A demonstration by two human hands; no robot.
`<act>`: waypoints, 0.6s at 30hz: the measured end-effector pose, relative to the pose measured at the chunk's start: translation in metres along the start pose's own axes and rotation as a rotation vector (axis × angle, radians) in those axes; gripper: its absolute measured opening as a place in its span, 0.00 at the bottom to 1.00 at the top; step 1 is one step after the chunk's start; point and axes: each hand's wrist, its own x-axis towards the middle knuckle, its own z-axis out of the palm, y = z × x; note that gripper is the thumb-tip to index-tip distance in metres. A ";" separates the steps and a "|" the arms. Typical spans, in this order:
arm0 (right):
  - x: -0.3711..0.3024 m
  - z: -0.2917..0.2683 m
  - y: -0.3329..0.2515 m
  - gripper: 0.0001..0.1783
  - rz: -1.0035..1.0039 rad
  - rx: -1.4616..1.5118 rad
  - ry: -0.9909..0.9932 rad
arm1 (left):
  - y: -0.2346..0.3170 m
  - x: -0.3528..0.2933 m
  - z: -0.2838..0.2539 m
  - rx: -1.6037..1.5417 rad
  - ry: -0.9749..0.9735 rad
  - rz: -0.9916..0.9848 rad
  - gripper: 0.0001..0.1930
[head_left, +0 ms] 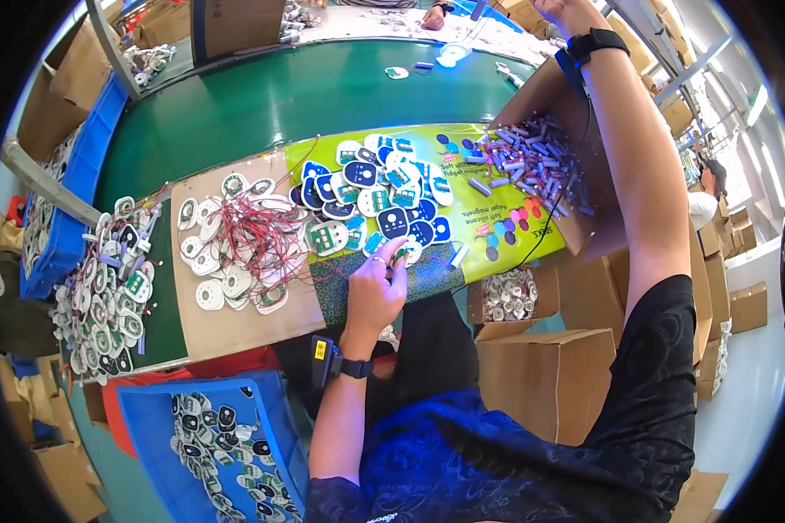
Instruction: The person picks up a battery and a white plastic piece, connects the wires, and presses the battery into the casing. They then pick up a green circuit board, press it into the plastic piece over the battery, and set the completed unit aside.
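Note:
My left hand (377, 292) is closed, its thumb and forefinger pinching a small white rounded casing with a green circuit board (407, 252) at the near edge of the work surface. Just beyond lies a heap of similar casings and boards (377, 199), some white, some black-faced, some green. My right arm stretches far forward over an open cardboard box (595, 166). Only part of my right hand (563, 10) shows at the top edge, its fingers cut off. Purple cylindrical cells with wires (532, 161) lie spilled out beside that box.
White discs with red wires (244, 240) are piled on cardboard at the left, beside more casings (109, 292). A green conveyor belt (235, 105) runs beyond, carrying one casing (397, 73). Blue bins (148, 418) and cartons (545, 375) stand around. Another person's hand (433, 17) shows across the belt.

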 end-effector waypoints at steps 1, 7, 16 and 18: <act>-0.005 0.006 0.002 0.09 -0.037 -0.006 0.065 | 0.001 0.000 -0.001 -0.011 -0.010 -0.016 0.16; 0.049 -0.019 -0.015 0.09 -0.038 -0.060 -0.121 | 0.005 0.003 0.002 -0.017 -0.029 -0.022 0.16; 0.103 -0.058 -0.042 0.08 -0.029 -0.154 -0.483 | 0.001 0.001 0.000 0.020 -0.010 -0.011 0.16; 0.121 -0.084 -0.075 0.08 -0.036 -0.196 -0.556 | 0.006 0.001 0.004 -0.011 -0.034 -0.012 0.16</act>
